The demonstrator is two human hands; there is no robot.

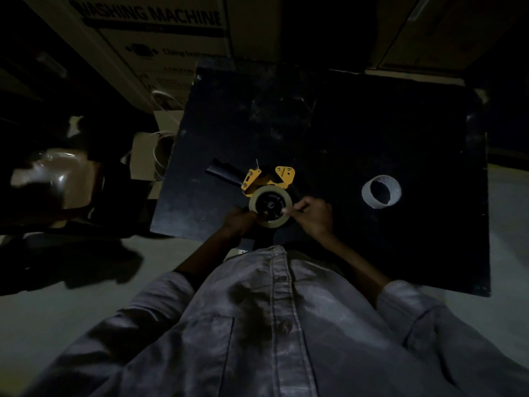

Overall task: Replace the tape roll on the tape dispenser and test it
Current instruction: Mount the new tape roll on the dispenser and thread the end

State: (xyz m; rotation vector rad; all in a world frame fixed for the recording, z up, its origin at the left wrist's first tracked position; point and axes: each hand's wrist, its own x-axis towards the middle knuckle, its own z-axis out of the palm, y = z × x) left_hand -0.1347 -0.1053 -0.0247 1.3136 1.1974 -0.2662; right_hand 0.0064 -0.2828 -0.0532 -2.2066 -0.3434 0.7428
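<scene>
- Two bare hands work at the near edge of a black tabletop (357,124); scene very dim.
- Tape dispenser (259,179), yellow frame with black handle, lies on the tabletop near the person, handle pointing away to the left.
- Tape roll (270,210), pale, sits on the dispenser's black hub, at the end nearest the person.
- Left hand (240,222) touches the roll's lower left rim, fingers curled against it; whether they clamp the roll or only brace it cannot be told in this light.
- Right hand (313,214) is at the roll's right rim, fingertips pinched together at the edge of the tape; what they pinch is too small and dark to make out.
- Empty white cardboard core (380,191) lies on the tabletop well to the right of the dispenser, apart from both hands.
- Cardboard box (160,32) printed "WASHING MACHINE" stands beyond the table's far left corner.
- Grey button shirt (272,325) fills the lower view.
</scene>
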